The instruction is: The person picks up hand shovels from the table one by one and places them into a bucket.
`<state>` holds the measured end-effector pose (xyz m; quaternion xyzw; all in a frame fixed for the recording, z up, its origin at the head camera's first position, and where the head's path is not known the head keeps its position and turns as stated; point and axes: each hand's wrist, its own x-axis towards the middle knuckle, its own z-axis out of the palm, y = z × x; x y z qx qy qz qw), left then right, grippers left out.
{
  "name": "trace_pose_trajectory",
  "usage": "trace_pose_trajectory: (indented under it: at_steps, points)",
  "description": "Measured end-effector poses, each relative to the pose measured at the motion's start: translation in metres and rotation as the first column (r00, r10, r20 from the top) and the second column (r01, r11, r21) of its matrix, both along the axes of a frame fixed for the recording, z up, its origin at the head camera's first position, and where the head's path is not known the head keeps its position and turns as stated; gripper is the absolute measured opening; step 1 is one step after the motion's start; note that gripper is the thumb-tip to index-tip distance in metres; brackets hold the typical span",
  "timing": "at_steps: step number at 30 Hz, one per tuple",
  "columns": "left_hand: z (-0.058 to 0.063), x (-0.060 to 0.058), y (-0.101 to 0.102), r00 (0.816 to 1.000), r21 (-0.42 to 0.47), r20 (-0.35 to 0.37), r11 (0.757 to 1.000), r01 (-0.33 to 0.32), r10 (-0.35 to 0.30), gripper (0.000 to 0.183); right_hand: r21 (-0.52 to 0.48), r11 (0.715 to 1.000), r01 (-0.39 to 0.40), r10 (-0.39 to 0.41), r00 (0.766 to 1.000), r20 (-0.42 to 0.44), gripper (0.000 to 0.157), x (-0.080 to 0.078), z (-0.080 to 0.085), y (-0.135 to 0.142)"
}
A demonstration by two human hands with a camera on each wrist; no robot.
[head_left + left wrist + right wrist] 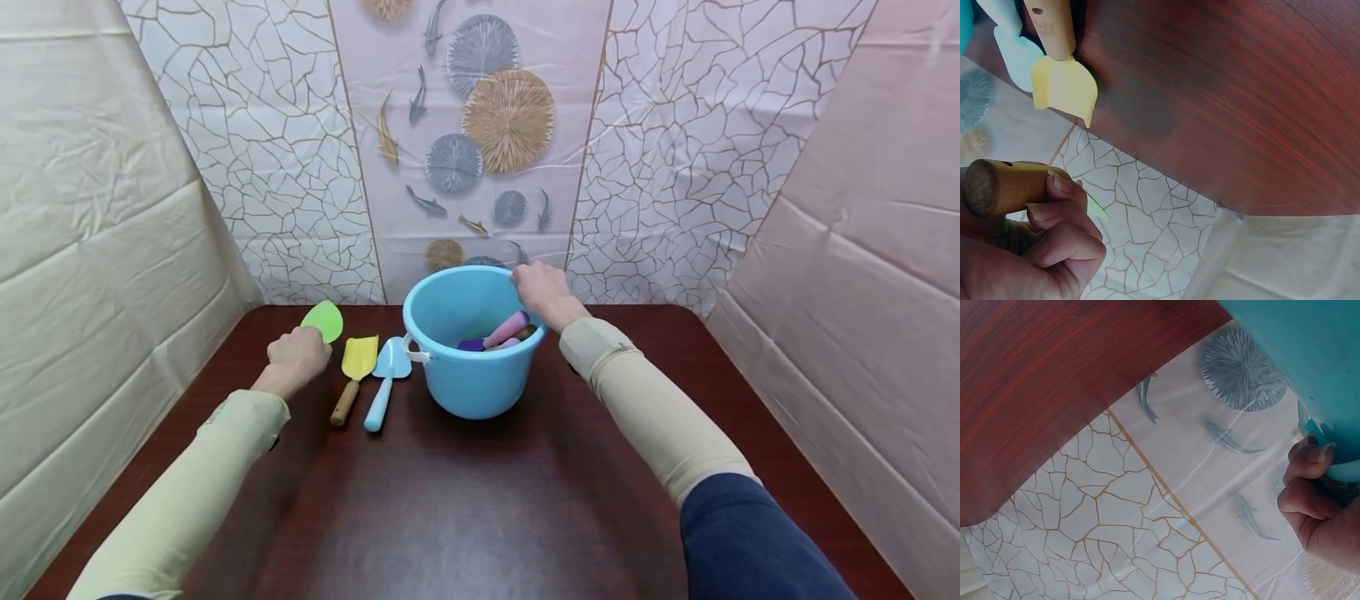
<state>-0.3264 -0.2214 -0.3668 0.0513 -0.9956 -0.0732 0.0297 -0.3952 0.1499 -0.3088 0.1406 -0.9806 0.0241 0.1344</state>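
My left hand (298,358) grips the wooden handle (1022,186) of a toy shovel with a green blade (324,321), left of the other tools. Only a sliver of that blade shows past the fingers in the left wrist view. A light blue bucket (476,383) stands upright on the table, and my right hand (542,287) holds its rim at the far right side. In the right wrist view the fingers (1307,503) curl over the bucket's edge. Inside lie a pink-handled tool (507,330), a purple piece (471,344) and other handles, partly hidden by the wall.
A yellow shovel with a wooden handle (345,403) and a light blue trowel (379,404) lie side by side between my left hand and the bucket. The dark red table (480,517) ends at a patterned backdrop (300,167), with pale cloth walls on both sides.
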Motion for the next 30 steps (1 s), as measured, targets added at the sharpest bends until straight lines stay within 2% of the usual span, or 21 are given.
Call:
trace_pose_trajectory:
  at_steps: [16, 30]
  points:
    - [0.015, 0.000, 0.002, 1.000, -0.025, -0.006, 0.999, 0.022, -0.022, 0.034, -0.024, 1.000, -0.007, 0.007, 1.000, 0.003, 0.035, -0.001, 0.000, 0.002]
    - [0.025, 0.000, 0.006, 0.998, -0.031, -0.045, 0.999, 0.032, -0.033, 0.032, -0.012, 1.000, -0.007, 0.007, 1.000, 0.008, 0.031, 0.000, 0.001, 0.001]
